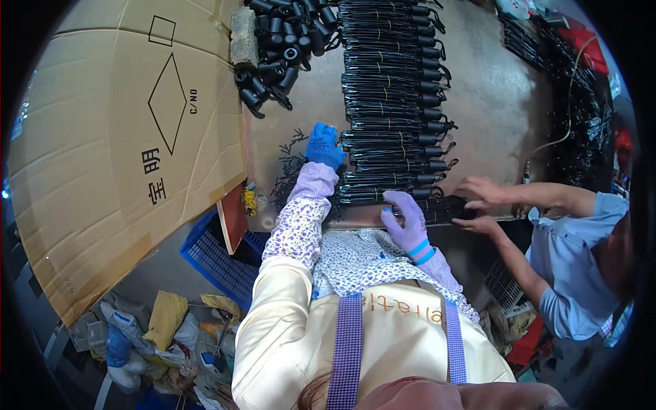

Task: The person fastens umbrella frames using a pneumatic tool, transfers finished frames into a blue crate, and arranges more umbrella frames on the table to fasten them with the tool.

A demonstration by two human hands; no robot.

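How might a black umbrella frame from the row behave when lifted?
The black umbrella frame probably stays stiff lengthwise: its thin rods lie straight. It may tip handle-first, since the thicker handle sits at one end. The looped strap looks floppy, curling loosely.

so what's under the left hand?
Loose black pieces lie on the table to the left of the left hand, black rod bundles to its right. Directly beneath is covered; can't tell.
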